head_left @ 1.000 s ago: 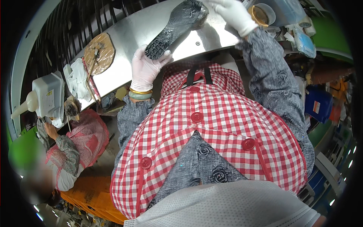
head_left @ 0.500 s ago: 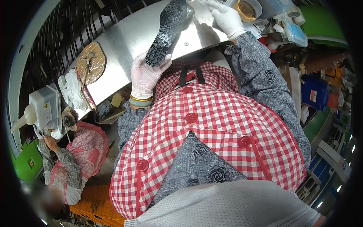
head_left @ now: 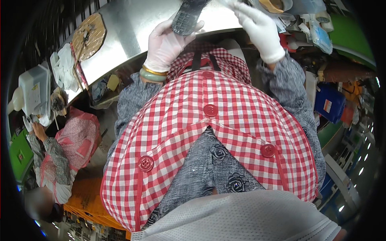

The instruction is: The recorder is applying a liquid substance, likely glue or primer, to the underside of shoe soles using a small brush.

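A black rubber shoe sole (head_left: 187, 19) is gripped at its heel end by my left hand (head_left: 165, 47), in a thin whitish glove, over the near edge of the metal worktop (head_left: 124, 38). Its far end runs out of the top of the picture. My right hand (head_left: 259, 32), in a white glove, is to the right of the sole, apart from its heel. The right fingers are drawn together and blurred at the tips, near the top edge; a pale blur there hides what they hold, if anything.
A film-wrapped board (head_left: 91, 36) with sticks on it lies at the worktop's left, beside crumpled white gloves (head_left: 66, 68). Bowls (head_left: 277, 5) and a blue packet (head_left: 321, 35) sit at the upper right. A blue container (head_left: 329, 103) is farther right. A co-worker (head_left: 60, 148) works at far left.
The sole has moved up and tilted, so less of it shows. My right hand has come lower and a little to the right. The whole view has shifted slightly.
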Demonstrator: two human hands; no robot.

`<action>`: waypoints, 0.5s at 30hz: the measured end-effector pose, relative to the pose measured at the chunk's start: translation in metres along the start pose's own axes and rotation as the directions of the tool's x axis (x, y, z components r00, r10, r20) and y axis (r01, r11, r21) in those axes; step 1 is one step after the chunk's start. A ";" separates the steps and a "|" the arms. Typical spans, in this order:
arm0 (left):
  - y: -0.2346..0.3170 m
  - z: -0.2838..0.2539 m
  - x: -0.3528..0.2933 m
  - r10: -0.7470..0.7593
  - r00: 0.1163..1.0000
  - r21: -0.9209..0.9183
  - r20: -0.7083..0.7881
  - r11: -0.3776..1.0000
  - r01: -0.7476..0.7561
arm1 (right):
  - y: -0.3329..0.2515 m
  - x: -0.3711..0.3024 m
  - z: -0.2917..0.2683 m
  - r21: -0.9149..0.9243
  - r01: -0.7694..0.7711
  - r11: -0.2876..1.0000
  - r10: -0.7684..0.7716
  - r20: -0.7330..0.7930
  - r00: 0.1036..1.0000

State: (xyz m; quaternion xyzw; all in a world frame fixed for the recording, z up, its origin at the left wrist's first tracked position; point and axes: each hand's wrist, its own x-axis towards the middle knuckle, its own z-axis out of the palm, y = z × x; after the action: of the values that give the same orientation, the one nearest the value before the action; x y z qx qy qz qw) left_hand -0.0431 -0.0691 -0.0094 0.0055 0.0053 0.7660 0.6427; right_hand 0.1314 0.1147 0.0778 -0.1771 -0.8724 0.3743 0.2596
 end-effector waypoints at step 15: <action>-0.007 0.009 -0.010 0.282 0.928 0.315 -0.244 0.928 -0.199 | -0.052 -0.030 0.024 -0.313 0.300 0.901 -0.289 0.082 0.954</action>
State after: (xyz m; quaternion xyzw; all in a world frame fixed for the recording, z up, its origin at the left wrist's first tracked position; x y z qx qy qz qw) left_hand -0.0340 -0.0772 -0.0001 -0.0119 0.2069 0.8236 0.5279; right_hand 0.1353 0.0519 0.0929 -0.0769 -0.9425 0.1865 0.2664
